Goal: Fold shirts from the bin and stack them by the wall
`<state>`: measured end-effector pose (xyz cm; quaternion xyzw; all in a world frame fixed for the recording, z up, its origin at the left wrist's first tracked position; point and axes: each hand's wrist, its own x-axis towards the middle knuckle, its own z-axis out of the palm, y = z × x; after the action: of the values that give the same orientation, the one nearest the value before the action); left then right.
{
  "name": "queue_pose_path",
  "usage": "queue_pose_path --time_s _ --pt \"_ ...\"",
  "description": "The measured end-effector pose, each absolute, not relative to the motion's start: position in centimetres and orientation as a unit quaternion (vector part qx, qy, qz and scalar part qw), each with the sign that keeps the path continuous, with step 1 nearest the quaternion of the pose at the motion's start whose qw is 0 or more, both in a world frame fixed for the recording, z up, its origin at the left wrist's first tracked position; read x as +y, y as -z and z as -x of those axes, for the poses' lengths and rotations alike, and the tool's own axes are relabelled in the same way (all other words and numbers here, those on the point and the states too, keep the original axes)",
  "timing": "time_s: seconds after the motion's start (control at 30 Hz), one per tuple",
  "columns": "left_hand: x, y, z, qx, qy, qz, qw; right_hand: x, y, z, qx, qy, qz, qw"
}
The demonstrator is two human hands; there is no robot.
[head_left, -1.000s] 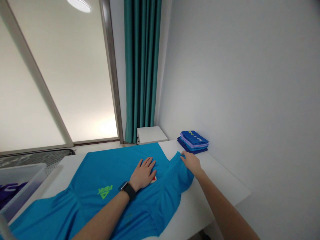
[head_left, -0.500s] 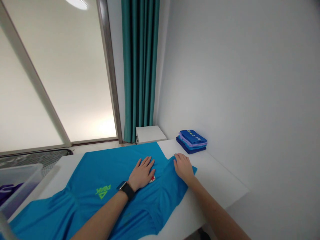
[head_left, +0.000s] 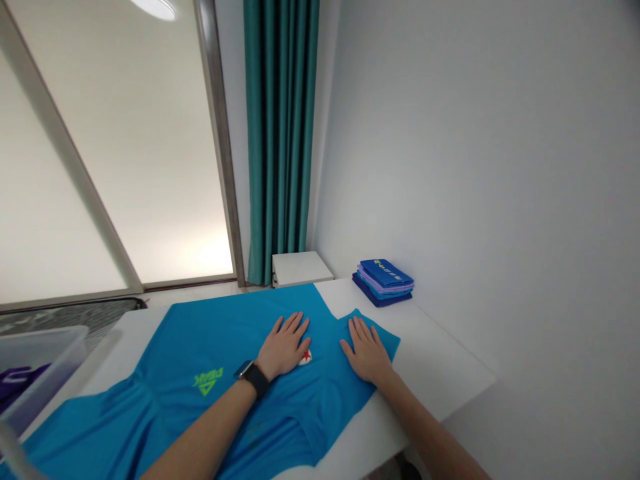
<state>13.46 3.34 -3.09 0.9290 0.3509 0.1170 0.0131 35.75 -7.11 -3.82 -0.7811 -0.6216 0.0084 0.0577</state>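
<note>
A bright blue T-shirt lies spread over the white table, its neckline toward me and its hem at the far side. It carries a green PEAK logo and a round white badge with a red mark. My left hand, with a dark watch on the wrist, rests on the shirt's chest beside the badge, fingers apart. On the right-hand sleeve lies my right hand, flat with its fingers spread. Neither hand grips the cloth. Wrinkles run along the sleeve at the lower left.
Against the right wall, a stack of folded clothes in blue and lilac sits on the white table. A translucent plastic bin with purple cloth stands at the left. Behind are a small white cabinet and a green curtain.
My right hand has let go of the sleeve's upper edge and slid toward me, now flat on the cloth. The sleeve is smoother and reaches farther right. My left hand has stayed put.
</note>
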Motion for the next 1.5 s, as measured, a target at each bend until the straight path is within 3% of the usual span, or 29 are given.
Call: queue_pose_path --time_s 1.03,1.3,1.5 --pt "2.3 2.5 -14.0 0.347 -0.113 -0.931 0.012 -6.8 3.8 -36.9 -0.636 -0.002 0.77 0.051" --pt "-2.2 0.3 -14.2 0.18 -0.097 -0.977 0.068 -8.4 2.6 -34.3 -0.677 0.036 0.731 0.083" --pt "-5.3 0.8 -12.9 0.141 -0.075 -0.981 0.112 -10.6 3.6 -32.6 -0.677 0.019 0.732 0.073"
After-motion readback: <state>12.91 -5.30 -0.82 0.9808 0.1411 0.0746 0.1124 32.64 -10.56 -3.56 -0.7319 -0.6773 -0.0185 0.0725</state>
